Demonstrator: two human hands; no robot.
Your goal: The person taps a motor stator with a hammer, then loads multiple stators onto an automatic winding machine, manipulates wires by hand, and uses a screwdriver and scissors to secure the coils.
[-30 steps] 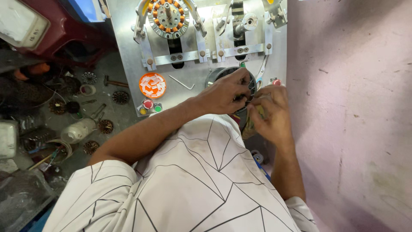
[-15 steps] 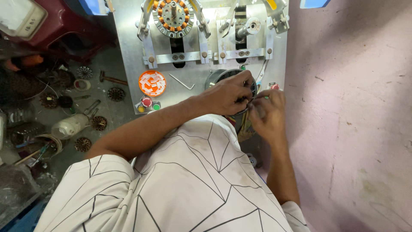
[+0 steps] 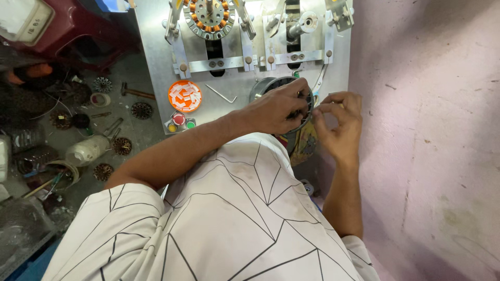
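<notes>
Steadying a round, dark stator core [image 3: 284,86] against the lower edge of the metal winding-machine panel [image 3: 156,62], the person's left hand [image 3: 276,109] lies curled over its rim, fingers closed on it so that it cannot turn. The right hand [image 3: 338,122] sits just beside it, thumb and forefinger pinched together, apparently on a fine wire too thin to make out. An orange dish of white slips [image 3: 185,96], an Allen key [image 3: 221,93] and coloured push-buttons [image 3: 179,122] lie on the panel to the left. A second, copper-wound stator [image 3: 208,13] is mounted above. Loose stators and a hammer [image 3: 136,92] litter the floor; the pink wall [image 3: 432,130] crowds the right hand.
</notes>
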